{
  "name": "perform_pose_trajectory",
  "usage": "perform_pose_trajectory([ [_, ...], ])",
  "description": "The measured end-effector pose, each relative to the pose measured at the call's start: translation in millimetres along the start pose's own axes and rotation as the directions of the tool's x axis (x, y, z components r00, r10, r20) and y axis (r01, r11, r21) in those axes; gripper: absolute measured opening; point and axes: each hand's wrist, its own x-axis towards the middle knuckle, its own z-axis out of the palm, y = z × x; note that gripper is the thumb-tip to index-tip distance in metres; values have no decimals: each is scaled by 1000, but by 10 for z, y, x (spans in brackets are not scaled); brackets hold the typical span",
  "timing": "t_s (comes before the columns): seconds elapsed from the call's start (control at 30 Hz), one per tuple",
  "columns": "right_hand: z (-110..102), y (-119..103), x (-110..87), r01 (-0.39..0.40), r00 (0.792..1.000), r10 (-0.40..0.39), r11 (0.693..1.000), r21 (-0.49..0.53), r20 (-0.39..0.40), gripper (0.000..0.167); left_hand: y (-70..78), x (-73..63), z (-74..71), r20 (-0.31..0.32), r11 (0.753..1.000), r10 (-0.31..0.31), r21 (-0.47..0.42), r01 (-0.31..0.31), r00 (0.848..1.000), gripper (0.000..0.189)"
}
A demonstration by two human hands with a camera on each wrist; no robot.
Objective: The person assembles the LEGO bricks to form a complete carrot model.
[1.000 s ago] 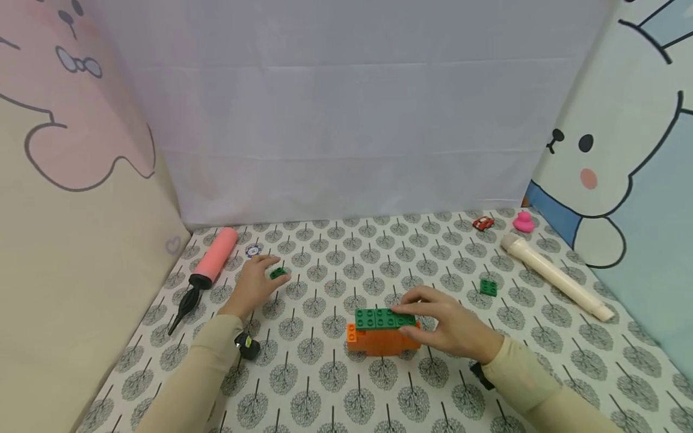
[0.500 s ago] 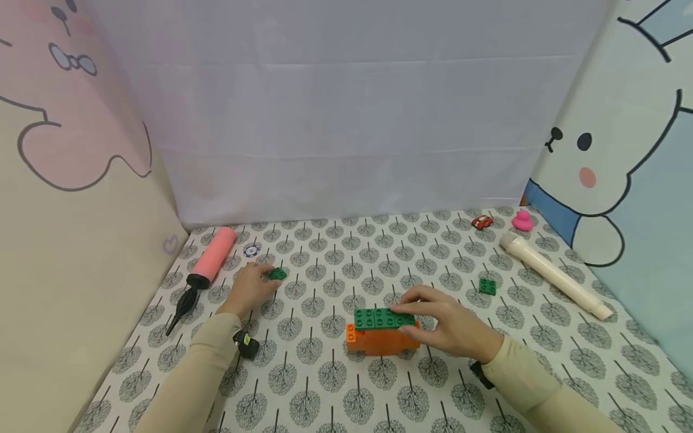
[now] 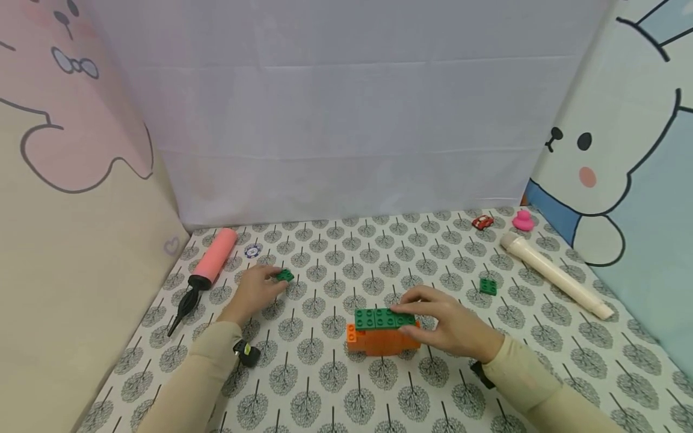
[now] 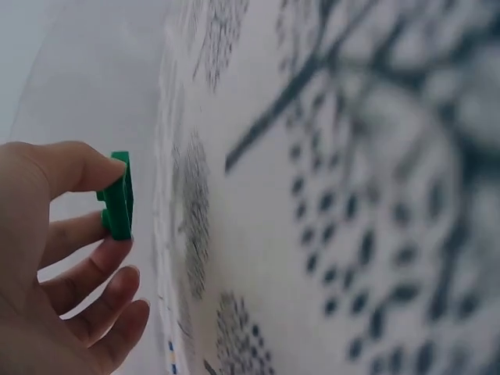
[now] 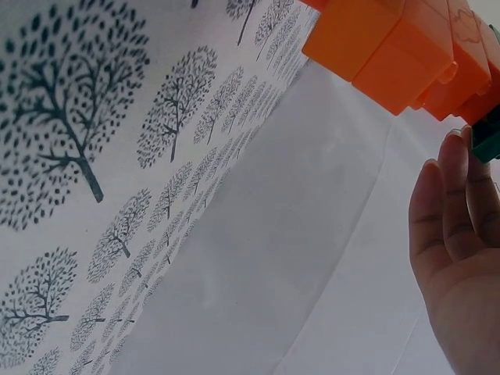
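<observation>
At the left of the head view my left hand (image 3: 254, 293) pinches a small green toy brick (image 3: 284, 275) between thumb and fingers. The left wrist view shows this green brick (image 4: 117, 205) held edge-on near the patterned cloth, the other fingers loosely bent. Front and centre sits a build of orange bricks (image 3: 381, 344), topped by a row of green bricks (image 3: 373, 319). My right hand (image 3: 446, 322) grips the right end of that green row with thumb and fingertips. From the right wrist, the orange bricks (image 5: 406, 55) loom overhead, fingertips at a green edge (image 5: 488, 141).
Another green brick (image 3: 488, 286) lies to the right. Beyond it are a cream tube (image 3: 557, 276), a pink rubber duck (image 3: 523, 221) and a red toy car (image 3: 483, 222). At left lie a pink-and-black pump (image 3: 215, 255) and a poker chip (image 3: 252, 250).
My left thumb and fingers have come together on the small green brick, which has shifted slightly to the right. The right hand stays in place on the build.
</observation>
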Motion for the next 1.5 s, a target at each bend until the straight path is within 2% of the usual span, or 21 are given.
perform_pose_trajectory([
  [0.1, -3, 8, -5, -2, 1000, 2, 1000, 4, 1, 36, 121, -69, 31, -1, 998, 62, -28, -62, 998, 44],
  [0.2, -6, 13, -6, -2, 1000, 2, 1000, 12, -2, 36, 283, -166, 64, -16, 989, 141, -52, -142, 990, 43],
  [0.3, -7, 12, -6, 0, 1000, 0, 1000, 18, -3, 36, 460, -271, 105, -54, 967, 245, -52, -248, 968, 41],
  [0.37, -7, 11, -7, 2, 1000, -2, 1000, 17, -3, 37, 586, -342, 122, -75, 944, 321, -55, -325, 944, 41],
  [0.47, -5, 9, -11, 1, 1000, -1, 1000, 10, -5, 36, 771, -433, 133, -87, 893, 438, -70, -444, 895, 41],
  [0.67, 6, 9, -21, 1, 1000, -1, 1000, 13, -5, 36, 1091, -591, 117, -57, 801, 580, -147, -581, 813, 41],
  [0.77, 11, 11, -21, 3, 1000, -3, 1000, 15, -6, 37, 1186, -643, 125, -39, 765, 629, -151, -626, 777, 41],
  [0.87, 15, 12, -19, 6, 1000, -5, 1000, 15, -8, 37, 1244, -674, 136, -29, 740, 661, -141, -657, 750, 41],
  [1.0, 15, 12, -15, 11, 1000, -11, 1000, 17, -10, 37, 1283, -690, 151, -19, 723, 682, -127, -679, 731, 40],
  [1.23, 6, 26, 1, 28, 1000, -28, 999, 18, -7, 37, 1324, -662, 135, 4, 681, 729, -112, -724, 685, 40],
  [1.33, 5, 34, 0, 25, 1000, -25, 1000, 11, -7, 37, 1341, -646, 119, 19, 668, 742, -98, -737, 670, 40],
  [1.5, 8, 32, 2, 23, 1000, -22, 1000, 19, -7, 37, 1349, -636, 106, 45, 668, 744, -94, -738, 667, 40],
])
